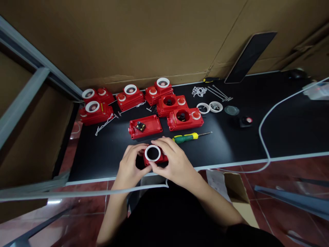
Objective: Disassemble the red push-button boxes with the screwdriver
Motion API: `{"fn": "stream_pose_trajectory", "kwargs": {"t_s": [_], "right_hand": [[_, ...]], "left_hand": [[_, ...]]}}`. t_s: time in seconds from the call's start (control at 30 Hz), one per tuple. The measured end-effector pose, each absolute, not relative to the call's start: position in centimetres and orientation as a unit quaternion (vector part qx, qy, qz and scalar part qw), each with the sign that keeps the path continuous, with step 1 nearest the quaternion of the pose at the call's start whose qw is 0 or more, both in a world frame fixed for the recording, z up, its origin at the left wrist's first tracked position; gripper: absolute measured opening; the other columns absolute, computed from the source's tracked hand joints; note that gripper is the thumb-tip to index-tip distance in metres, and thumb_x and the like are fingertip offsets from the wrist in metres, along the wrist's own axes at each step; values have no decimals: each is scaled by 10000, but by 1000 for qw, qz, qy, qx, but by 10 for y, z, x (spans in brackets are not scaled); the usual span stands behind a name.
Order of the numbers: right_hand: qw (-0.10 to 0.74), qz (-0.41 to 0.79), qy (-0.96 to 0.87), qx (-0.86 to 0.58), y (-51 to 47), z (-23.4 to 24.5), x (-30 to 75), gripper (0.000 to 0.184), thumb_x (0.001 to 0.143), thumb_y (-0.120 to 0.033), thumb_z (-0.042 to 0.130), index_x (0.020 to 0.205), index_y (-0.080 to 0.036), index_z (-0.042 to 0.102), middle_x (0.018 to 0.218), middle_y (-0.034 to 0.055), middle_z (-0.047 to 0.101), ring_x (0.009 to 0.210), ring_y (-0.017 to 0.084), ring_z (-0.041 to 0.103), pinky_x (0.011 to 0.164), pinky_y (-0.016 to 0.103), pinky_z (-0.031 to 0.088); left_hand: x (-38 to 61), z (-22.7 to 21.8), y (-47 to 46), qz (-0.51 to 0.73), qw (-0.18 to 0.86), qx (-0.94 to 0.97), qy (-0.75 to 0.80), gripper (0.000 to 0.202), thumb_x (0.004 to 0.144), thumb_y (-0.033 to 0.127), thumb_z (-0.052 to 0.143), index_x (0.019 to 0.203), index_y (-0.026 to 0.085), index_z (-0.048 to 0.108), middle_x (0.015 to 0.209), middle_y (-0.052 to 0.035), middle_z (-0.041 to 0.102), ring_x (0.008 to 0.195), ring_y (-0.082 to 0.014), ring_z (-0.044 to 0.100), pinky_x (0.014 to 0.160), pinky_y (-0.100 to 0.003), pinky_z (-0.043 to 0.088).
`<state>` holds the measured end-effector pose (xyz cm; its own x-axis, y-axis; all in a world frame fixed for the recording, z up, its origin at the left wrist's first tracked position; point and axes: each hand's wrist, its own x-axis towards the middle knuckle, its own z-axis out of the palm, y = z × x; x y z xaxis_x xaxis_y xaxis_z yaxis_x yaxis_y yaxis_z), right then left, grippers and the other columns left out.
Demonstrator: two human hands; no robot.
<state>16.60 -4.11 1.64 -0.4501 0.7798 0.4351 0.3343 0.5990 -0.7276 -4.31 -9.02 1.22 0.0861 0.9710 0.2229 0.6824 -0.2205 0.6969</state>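
Close to the table's front edge, a red housing cover (147,160) is held between both my hands. On its round opening sits a white ring (146,153) with a dark centre. My left hand (129,167) is closed on the cover's left side, thumb at the near edge. My right hand (174,161) curls over the cover's right part, thumb and fingers pinching the ring. Just beyond lies an open red box base (154,126) with a small black and brass switch part (140,126) inside. A green and yellow screwdriver (185,137) lies right of the hands.
Several assembled red boxes (131,101) line the back, beside two ringless ones (171,120). Farther right are white rings (216,107), white cords (199,91), metal rods (220,92), a clear disc (231,110) and a black part (245,121). A pale cable (262,137) crosses the table's front edge.
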Motion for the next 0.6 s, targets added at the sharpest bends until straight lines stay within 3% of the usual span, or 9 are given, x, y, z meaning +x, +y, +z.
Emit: {"fn": "stream_pose_trajectory", "kwargs": {"t_s": [0.1,0.23,0.33,0.47,0.6], "right_hand": [[380,288,-819,-319,-43,18,167,582,904,-112,703,1470,-174,582,1418,181,694,1369,337,667,1237,580,559],[369,285,-798,-382,-46,16,166,639,964,-274,789,1537,-161,528,1372,216,627,1284,357,686,1091,572,652],[376,285,-811,-345,-47,15,165,663,935,-138,714,1557,-183,490,1422,201,637,1363,355,653,1168,579,611],[372,274,-808,-365,-48,15,164,704,940,-225,769,1575,-155,474,1412,226,592,1341,377,647,1130,592,631],[377,276,-812,-350,-48,14,164,691,945,-139,700,1588,-187,453,1422,206,606,1354,362,642,1159,584,611]], "left_hand": [[-42,12,-90,346,213,705,582,453,940,279,868,1338,257,653,1296,-81,767,1105,-260,728,962,-407,647],[-41,12,-91,354,209,712,570,447,944,230,843,1346,253,650,1309,-79,772,1102,-252,728,944,-396,650],[-40,12,-91,363,201,711,568,423,950,252,847,1328,253,659,1282,-79,777,1096,-258,728,939,-394,652],[-40,12,-90,360,204,713,566,444,947,249,857,1341,258,652,1309,-76,771,1091,-249,722,933,-378,651],[-40,11,-90,359,202,713,567,448,942,228,860,1336,259,650,1301,-72,773,1107,-251,714,954,-387,648]]}}
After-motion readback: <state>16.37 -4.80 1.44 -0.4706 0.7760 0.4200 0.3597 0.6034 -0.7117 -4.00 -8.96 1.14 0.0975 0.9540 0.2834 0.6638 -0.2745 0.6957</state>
